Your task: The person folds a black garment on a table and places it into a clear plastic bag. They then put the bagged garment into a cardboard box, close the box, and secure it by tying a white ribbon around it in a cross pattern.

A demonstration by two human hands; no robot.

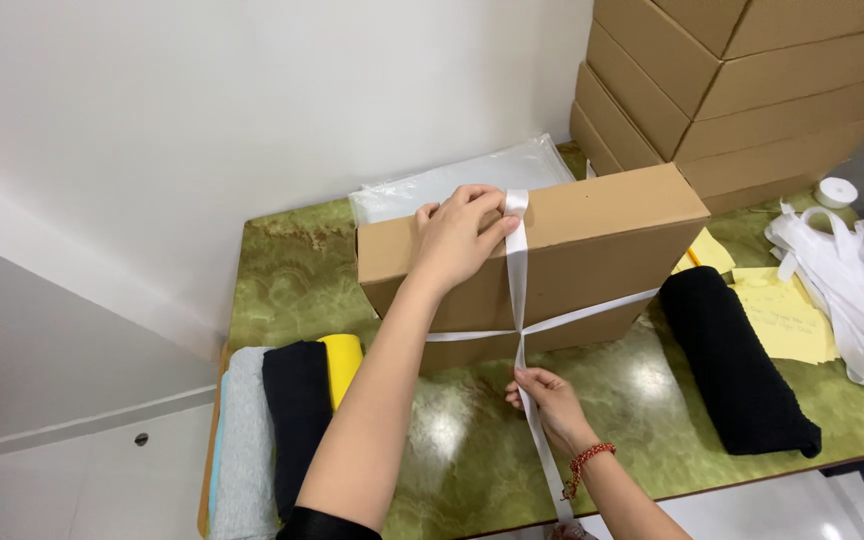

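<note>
Cardboard box w/ white ribbon, tilted on green marbled desk, white wall behind.
My left hand: fingers pin ribbon at box top edge; right hand: fingers clamped on ribbon tail below.

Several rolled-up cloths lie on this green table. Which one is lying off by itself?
The black rolled cloth to the right of the tilted cardboard box. The grey, black and yellow ones sit packed side by side at the left edge.

Bright, sharp; glare on tabletop
</note>
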